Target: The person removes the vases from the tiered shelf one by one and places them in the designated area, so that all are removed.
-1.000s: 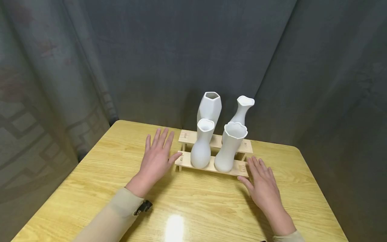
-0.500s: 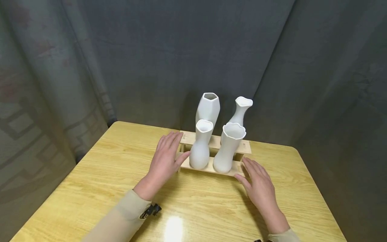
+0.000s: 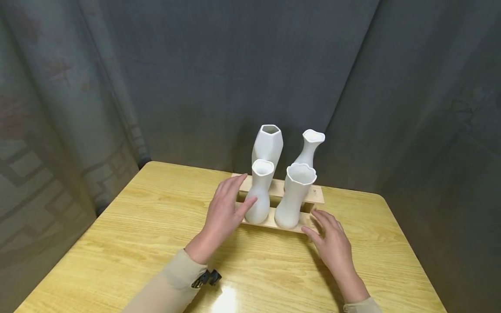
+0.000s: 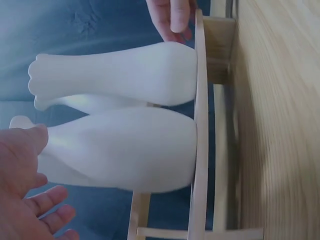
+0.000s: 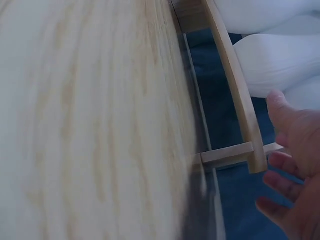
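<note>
Two white vases stand upright on the lower front shelf of a two-tier wooden stand [image 3: 318,195]: a narrow-necked vase [image 3: 261,191] at left and a scallop-rimmed vase [image 3: 291,204] at right. Behind them are an angular vase [image 3: 268,145] and a flared-neck vase [image 3: 307,153]. My left hand [image 3: 223,213] is spread beside the narrow-necked vase. In the left wrist view, its thumb [image 4: 37,137] overlaps that vase's neck; contact is unclear. My right hand [image 3: 333,243], fingers slightly bent, is beside the lower shelf's right end [image 5: 256,162], holding nothing.
The stand sits toward the back of a wood-grain table [image 3: 176,208]. A dark curtain [image 3: 235,65] hangs close behind the table, with a patterned curtain [image 3: 51,130] at left. A small black device [image 3: 207,278] is on the left cuff.
My left hand has moved right, from beside the stand's left end to the narrow-necked vase. My right hand has shifted slightly left, its fingers bending a little more. The vases remain in place.
</note>
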Demonstrator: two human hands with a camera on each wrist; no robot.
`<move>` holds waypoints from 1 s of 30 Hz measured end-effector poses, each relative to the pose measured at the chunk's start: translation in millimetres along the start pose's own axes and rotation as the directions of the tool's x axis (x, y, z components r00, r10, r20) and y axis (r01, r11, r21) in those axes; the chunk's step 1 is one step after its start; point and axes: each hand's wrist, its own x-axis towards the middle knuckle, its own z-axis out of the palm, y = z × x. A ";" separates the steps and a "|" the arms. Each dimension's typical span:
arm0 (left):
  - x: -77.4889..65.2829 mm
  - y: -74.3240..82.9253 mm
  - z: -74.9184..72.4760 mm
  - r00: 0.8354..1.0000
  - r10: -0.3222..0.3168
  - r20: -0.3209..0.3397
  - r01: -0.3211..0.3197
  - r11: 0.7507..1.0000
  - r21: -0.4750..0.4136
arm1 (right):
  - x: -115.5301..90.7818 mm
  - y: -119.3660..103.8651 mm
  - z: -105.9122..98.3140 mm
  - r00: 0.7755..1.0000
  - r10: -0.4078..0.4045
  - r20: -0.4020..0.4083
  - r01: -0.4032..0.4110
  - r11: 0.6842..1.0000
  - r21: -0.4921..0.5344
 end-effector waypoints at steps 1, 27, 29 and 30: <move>0.7 1.2 1.2 1.000 -0.003 -0.010 0.003 1.000 -0.014 | 0.3 0.9 0.6 1.000 0.007 0.001 -0.007 1.000 0.019; 10.1 14.0 25.7 0.994 -0.103 -0.031 0.097 0.985 -0.141 | 8.1 28.2 20.9 0.958 0.173 0.227 -0.247 0.903 0.352; 9.9 14.3 26.5 0.994 -0.104 -0.029 0.099 0.986 -0.134 | 7.7 29.9 22.8 0.956 0.183 0.229 -0.259 0.893 0.367; 9.6 14.5 27.0 0.994 -0.104 -0.027 0.100 0.986 -0.130 | 7.4 30.6 23.6 0.956 0.186 0.228 -0.262 0.891 0.372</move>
